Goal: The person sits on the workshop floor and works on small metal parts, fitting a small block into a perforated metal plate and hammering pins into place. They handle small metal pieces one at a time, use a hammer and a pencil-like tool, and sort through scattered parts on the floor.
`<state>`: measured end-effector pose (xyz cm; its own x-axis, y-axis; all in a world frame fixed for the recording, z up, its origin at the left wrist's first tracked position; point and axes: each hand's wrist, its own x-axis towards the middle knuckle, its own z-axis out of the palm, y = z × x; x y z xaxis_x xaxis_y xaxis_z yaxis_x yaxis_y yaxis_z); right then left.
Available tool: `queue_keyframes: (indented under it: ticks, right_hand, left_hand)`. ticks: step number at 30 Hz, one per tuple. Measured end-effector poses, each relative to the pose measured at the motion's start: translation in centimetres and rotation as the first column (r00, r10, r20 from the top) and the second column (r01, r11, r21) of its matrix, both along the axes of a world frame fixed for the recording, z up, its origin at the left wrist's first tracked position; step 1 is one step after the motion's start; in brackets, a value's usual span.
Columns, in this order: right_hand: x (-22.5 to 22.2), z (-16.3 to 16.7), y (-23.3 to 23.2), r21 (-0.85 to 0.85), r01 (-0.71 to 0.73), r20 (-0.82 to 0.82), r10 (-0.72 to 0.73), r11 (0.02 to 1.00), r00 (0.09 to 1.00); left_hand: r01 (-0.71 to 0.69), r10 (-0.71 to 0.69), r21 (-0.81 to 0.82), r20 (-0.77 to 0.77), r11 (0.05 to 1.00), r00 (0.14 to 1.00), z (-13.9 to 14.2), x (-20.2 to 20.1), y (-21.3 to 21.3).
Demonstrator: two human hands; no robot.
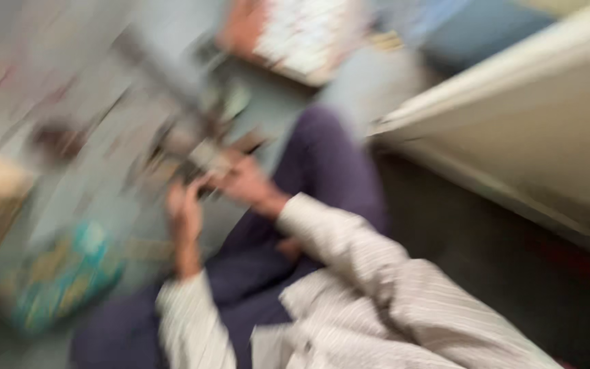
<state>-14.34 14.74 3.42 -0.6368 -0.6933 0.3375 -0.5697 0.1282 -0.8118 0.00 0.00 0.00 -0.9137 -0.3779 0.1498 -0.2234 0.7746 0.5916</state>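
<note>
Two hands, ours, sit close together near the middle of a badly motion-blurred view. Left hand [184, 208] — raised from a pale striped sleeve [189, 321], fingers pointing up toward a small dark object [203, 160]; we cannot tell whether the fingers close on it or only touch it. Right hand [247, 181] — reaching in from the right out of a matching striped sleeve, its fingers at the same object, grip likewise too smeared to judge. Small dark object — held or touched between the two hands, just above the left one and left of the right one, with a lighter patch on it; its kind is unreadable in the blur. Purple trousers [322, 171] — a bent knee rises just right of the hands, with more purple cloth below them. Teal and yellow patterned item [63, 280] — on the grey floor [97, 184] at lower left, well apart from the hands. Pale patterned item with a reddish edge [295, 37] — at the top, beyond the hands. Cream-coloured slanting surface [513, 130] — fills the upper right, beside the knee, with dark ground below it.
</note>
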Motion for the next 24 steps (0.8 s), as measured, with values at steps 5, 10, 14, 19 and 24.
queue_keyframes:
  ticks: [5, 10, 14, 19, 24]
  right_hand:
    - [-0.8, 6.0, -0.3, -0.223, -0.046, 0.778, 0.207, 0.974, 0.593]
    - [-0.1, 9.6, -1.4, -0.221, -0.042, 0.782, 0.203, 0.974, 0.590]
    - [-0.3, 10.3, -0.9, -0.214, -0.059, 0.792, 0.208, 0.975, 0.574]
    - [-0.3, 10.0, -0.3, -0.261, -0.074, 0.807, 0.260, 0.963, 0.530]
    - [0.0, 9.6, -0.4, -0.245, -0.098, 0.797, 0.258, 0.965, 0.546]
  left_hand:
    - [-0.137, 0.254, 0.808, -0.016, 0.573, 0.967, 8.1, -1.2, 0.9]
    - [-0.007, 0.249, 0.853, -0.145, 0.522, 0.958, 16.0, -2.5, 0.7]
    - [0.005, 0.236, 0.832, -0.163, 0.555, 0.958, 17.6, -2.9, 1.1]
    - [0.005, 0.266, 0.831, -0.184, 0.556, 0.946, 16.4, -2.3, 1.7]
    - [0.020, 0.291, 0.848, -0.204, 0.530, 0.935, 14.9, -1.9, 1.6]
